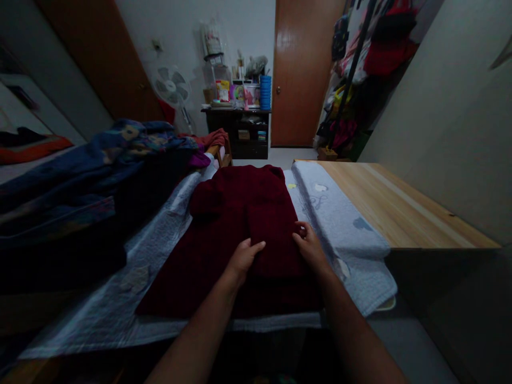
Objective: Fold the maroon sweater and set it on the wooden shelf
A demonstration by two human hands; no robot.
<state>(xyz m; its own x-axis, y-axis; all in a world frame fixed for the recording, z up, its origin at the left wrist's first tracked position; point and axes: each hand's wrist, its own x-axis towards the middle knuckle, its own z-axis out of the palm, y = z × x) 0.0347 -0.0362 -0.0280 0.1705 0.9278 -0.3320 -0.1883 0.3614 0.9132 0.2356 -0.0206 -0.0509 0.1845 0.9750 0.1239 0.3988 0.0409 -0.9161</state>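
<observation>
A dark red long-sleeved garment (216,250), possibly a sweater, lies spread on the bed, with one part folded over its right side. My left hand (242,258) rests on the cloth at the inner edge of that folded part, thumb stretched out and apart from the index finger. The other fingertips on that side are partly hidden. At the garment's right edge, my right hand (310,245) has its fingers curled, with thumb and index finger at the fabric.
A light grey quilted cover (340,205) lies on the bed, partly over a wooden board (392,205) at right. Piled clothes and bedding (100,165) fill the left side. Beyond are a fan (172,85), a dark cabinet (210,125), a door (300,74) and hanging bags (390,48).
</observation>
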